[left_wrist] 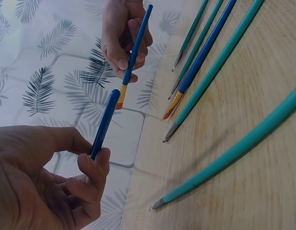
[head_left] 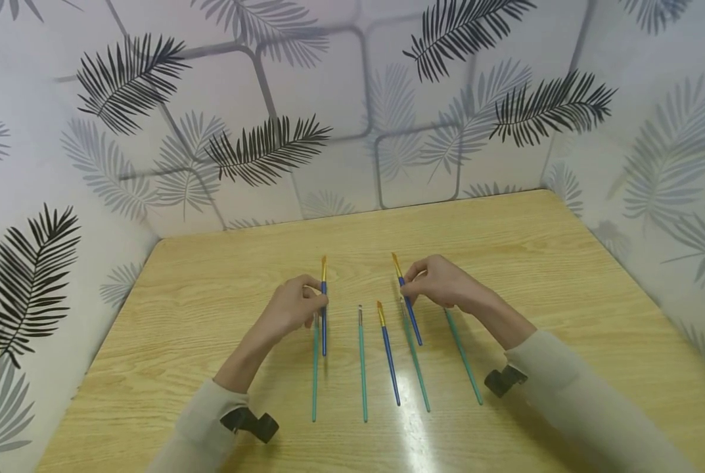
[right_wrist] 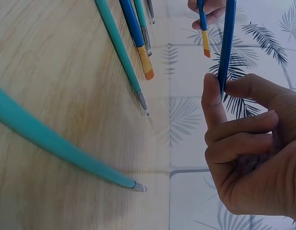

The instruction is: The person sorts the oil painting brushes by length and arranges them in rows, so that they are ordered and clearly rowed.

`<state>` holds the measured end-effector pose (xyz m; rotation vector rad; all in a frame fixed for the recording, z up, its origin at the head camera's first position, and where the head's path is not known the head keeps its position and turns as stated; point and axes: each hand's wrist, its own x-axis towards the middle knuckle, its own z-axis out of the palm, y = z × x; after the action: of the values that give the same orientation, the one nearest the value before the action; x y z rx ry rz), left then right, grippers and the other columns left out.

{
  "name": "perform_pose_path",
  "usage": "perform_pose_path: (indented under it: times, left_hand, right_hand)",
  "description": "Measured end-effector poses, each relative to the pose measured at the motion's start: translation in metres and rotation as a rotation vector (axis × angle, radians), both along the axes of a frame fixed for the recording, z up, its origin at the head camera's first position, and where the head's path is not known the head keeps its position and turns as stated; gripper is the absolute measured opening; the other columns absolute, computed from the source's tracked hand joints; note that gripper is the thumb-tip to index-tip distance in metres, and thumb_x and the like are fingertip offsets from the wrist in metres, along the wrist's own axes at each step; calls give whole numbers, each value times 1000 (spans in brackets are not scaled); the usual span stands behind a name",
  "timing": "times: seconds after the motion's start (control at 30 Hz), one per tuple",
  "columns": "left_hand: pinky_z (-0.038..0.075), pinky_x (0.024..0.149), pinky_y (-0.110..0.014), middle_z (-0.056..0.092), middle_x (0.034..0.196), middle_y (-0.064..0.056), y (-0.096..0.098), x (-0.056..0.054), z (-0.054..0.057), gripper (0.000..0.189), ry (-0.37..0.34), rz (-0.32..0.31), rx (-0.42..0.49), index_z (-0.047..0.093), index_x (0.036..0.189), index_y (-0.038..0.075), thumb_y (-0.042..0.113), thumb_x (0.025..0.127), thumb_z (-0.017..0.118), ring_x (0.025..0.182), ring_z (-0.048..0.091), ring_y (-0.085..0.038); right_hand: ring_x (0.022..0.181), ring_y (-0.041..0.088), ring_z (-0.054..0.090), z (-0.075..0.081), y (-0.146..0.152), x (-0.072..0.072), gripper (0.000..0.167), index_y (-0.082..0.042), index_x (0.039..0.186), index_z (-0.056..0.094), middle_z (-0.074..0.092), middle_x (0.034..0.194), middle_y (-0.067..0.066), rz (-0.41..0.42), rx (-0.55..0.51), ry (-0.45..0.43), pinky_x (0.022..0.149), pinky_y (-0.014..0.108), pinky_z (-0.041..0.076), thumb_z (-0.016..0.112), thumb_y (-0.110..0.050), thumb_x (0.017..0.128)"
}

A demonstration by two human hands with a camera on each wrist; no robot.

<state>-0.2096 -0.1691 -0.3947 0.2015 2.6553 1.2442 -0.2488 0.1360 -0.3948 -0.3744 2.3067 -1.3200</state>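
Observation:
Between thumb and fingers, my left hand pinches a blue paintbrush with a gold ferrule, bristles pointing away from me. My right hand pinches a second blue paintbrush, also bristle end away and slightly slanted. Both wrist views show these brushes raised off the table. Below them lie a third blue paintbrush and several green paintbrushes with silver ferrules, among them a leftmost one under my left hand, another green paintbrush, and a rightmost one below my right hand.
The brushes lie in a loose row on a light wooden table. Behind and beside it stand walls covered in leaf-patterned paper. A black wrist strap device sits on my left sleeve and another device on the right.

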Motion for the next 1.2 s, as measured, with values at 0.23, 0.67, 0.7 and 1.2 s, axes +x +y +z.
perform_pose_path:
  times: [0.23,0.67,0.7,1.2]
  left_hand:
    - [43,56,-25,69,86,-14,-1,-3,2,43,-10,-1,8,54,132,-2,17,94,59,56,56,-18]
    - [38,48,-20,69,93,-18,-1,-9,6,46,-15,-3,9,52,134,-2,17,94,59,56,55,-19]
    - [38,48,-20,69,94,-19,-2,-10,6,46,-14,-3,5,51,135,-2,18,94,59,55,55,-19]
    - [35,45,-21,69,95,-13,-3,-30,1,44,-9,25,-40,54,132,-1,21,94,60,59,60,-24]
  right_hand:
    - [38,6,20,0,-4,-4,32,-3,116,63,72,68,9,-4,-16,-9,41,22,23,67,-22,90]
    - [38,6,21,-4,-10,-12,36,-1,121,59,77,91,16,-10,-10,-2,42,22,23,65,-21,92]
    - [38,6,21,-5,-10,-13,36,-1,121,59,77,91,14,-11,-10,0,42,22,23,65,-21,92]
    - [38,7,23,-10,-18,-27,39,-1,125,58,77,98,14,-17,-35,31,42,22,23,65,-21,93]
